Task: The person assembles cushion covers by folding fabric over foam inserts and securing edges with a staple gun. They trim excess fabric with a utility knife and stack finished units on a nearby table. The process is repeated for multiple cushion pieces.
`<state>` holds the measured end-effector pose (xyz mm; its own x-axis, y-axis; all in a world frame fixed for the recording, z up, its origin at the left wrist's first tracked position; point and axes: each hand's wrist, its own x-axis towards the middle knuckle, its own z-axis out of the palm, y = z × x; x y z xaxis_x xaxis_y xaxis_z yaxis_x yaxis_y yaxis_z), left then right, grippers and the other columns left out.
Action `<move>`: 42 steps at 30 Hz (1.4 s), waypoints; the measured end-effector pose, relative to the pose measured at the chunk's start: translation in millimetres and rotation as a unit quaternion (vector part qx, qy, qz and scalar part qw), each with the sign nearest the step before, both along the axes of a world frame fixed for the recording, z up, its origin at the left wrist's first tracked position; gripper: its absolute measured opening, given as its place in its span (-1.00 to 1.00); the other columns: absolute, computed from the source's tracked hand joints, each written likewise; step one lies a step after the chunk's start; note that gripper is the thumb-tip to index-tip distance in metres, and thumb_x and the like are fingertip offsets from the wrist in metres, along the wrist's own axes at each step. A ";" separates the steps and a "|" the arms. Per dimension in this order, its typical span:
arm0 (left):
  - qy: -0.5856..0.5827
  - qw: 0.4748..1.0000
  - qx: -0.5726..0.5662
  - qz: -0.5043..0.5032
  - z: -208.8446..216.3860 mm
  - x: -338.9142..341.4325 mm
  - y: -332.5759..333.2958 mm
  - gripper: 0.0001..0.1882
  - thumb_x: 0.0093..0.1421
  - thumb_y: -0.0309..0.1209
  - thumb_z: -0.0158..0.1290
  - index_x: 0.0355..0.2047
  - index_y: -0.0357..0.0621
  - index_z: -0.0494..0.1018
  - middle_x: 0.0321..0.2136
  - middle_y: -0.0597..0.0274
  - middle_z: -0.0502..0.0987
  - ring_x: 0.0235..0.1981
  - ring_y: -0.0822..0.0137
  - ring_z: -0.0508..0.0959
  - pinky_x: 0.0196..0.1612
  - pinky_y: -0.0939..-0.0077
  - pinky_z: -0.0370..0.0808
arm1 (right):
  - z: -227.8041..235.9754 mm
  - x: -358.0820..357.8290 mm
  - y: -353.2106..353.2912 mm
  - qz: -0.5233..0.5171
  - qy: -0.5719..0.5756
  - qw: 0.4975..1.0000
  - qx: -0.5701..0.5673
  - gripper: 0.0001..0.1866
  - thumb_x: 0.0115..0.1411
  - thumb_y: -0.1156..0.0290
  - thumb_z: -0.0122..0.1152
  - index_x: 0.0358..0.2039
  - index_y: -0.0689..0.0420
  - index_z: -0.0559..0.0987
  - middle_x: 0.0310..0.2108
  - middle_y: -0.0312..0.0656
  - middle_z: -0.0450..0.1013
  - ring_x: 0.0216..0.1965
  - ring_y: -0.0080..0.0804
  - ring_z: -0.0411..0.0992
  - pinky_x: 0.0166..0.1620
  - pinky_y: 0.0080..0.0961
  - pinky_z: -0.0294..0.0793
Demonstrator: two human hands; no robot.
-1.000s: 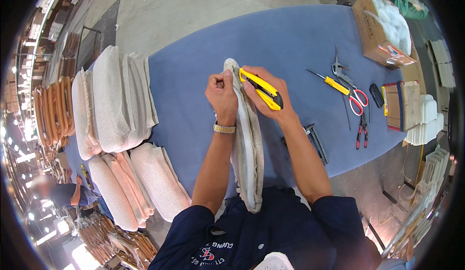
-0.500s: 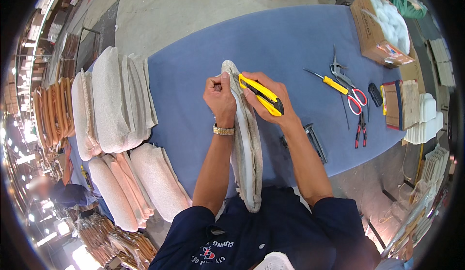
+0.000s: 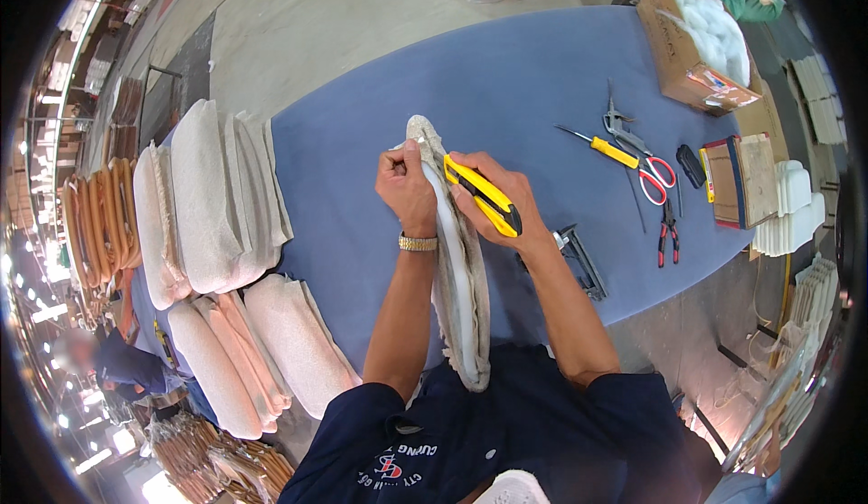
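Note:
A long, padded cushion piece (image 3: pixel 462 296) in grey fabric stands on edge between my arms, its near end against my shirt. White filling shows along its open side. My left hand (image 3: pixel 406 186) is closed at the far part of the cushion, thumb and fingers pinching the fabric edge. In my right hand (image 3: pixel 503 198) is a yellow and black utility knife (image 3: pixel 484 196), its front end against the cushion's fabric near my left fingers. The blade itself is hidden.
Stacked grey and pinkish cushions (image 3: pixel 217 201) lie at the left. A black staple gun (image 3: pixel 583 264) rests beside my right forearm. Further right are scissors (image 3: pixel 657 178), a yellow-handled screwdriver (image 3: pixel 613 150), pliers (image 3: pixel 668 235), a blow gun (image 3: pixel 624 129) and a carton (image 3: pixel 692 84) of white stuffing.
The utility knife and my right hand have shifted slightly left and toward me along the cushion. My left hand keeps its pinch. The whole view has turned a little.

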<state>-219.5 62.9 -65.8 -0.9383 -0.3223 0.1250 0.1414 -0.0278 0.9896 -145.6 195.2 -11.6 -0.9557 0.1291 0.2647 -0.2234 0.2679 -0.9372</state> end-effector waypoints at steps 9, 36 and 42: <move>-0.009 0.999 -0.030 0.037 4.5 -1.8 3.1 -0.68 0.35 -0.31 0.17 -0.51 -0.21 0.44 -0.56 0.47 0.40 -0.51 0.63 0.26 -0.47 0.63 0.23 | 4.1 29.3 2.2 0.007 -0.045 0.999 0.015 -0.66 0.23 0.38 0.26 0.01 0.13 0.53 -0.31 -0.08 0.59 -0.37 -0.20 0.60 -0.27 -0.42 0.54; -0.051 0.890 -0.392 -0.226 94.3 26.5 -6.2 -0.54 0.21 -0.07 0.27 -0.27 -0.31 0.57 -0.56 0.14 0.59 -0.55 0.33 0.59 -0.37 0.46 0.53 | 5.9 146.2 -13.5 -0.037 -0.046 0.998 -0.010 -0.67 0.21 0.38 0.25 -0.02 0.13 0.52 -0.37 -0.01 0.59 -0.40 -0.02 0.61 -0.34 -0.31 0.58; 0.054 0.780 -0.565 -0.262 86.1 98.9 -17.2 -0.61 0.14 -0.11 0.30 -0.29 -0.22 0.56 -0.32 0.10 0.56 -0.32 0.10 0.62 -0.24 0.25 0.55 | -9.8 152.5 -16.6 -0.051 -0.009 0.997 -0.056 -0.65 0.21 0.39 0.27 0.00 0.14 0.49 -0.32 -0.05 0.60 -0.34 -0.03 0.62 -0.30 -0.33 0.59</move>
<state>-120.6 45.7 20.3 -0.8691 0.4749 0.1386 0.4871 0.7727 0.4070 7.0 178.6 -21.5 -0.9405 0.2534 0.2263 -0.1836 0.1812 -0.9662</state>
